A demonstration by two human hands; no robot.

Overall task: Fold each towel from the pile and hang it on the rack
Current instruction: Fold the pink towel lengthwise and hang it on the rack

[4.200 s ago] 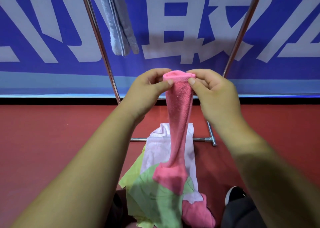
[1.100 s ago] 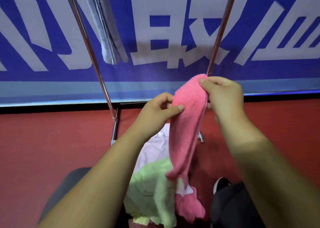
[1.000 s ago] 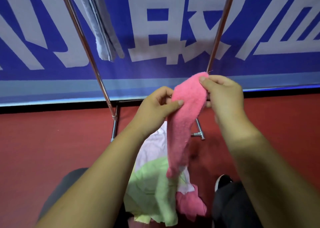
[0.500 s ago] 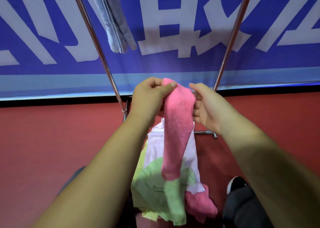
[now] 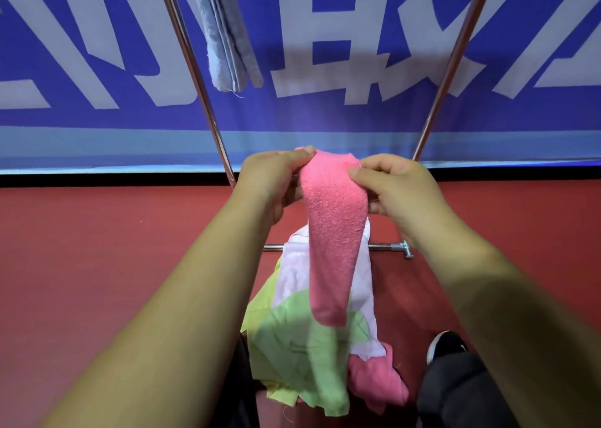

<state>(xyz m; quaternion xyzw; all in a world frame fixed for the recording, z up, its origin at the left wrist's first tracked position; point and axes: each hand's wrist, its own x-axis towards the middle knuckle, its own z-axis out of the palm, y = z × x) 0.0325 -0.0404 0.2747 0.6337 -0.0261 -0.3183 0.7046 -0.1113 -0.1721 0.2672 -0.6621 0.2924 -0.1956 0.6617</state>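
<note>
Towel first: the pink towel (image 5: 335,232) hangs as one narrow, bunched strip. Its long axis runs almost straight up and down, with the top edge at my hands and the rounded lower end pointing down over the pile (image 5: 305,346). Whether that end touches the pile I cannot tell. I count one towel in the grip, and one grey towel (image 5: 227,37) already draped on the rack (image 5: 192,66), folded and hanging lengthwise near the top of the view. The rack shows two slanted poles (image 5: 455,53) and one low crossbar (image 5: 383,246) near the red floor (image 5: 97,249). In the pile I count four pieces: a light green cloth (image 5: 302,356) on top, a white cloth (image 5: 364,284) under it, a yellow edge (image 5: 260,301) and a second pink piece (image 5: 377,382). Both forearms reach forward from the bottom corners and meet at the towel's top. The left hand (image 5: 273,180) pinches the upper left corner, thumb laid along the top edge and fingers curled behind. The right hand (image 5: 400,190) pinches the upper right edge, thumb pressed on the near face and fingers tucked behind the cloth. The two hands sit at the same height with the strip's width between them, in front of the blue banner (image 5: 357,118). One black shoe (image 5: 445,346) shows beside the pile.
</note>
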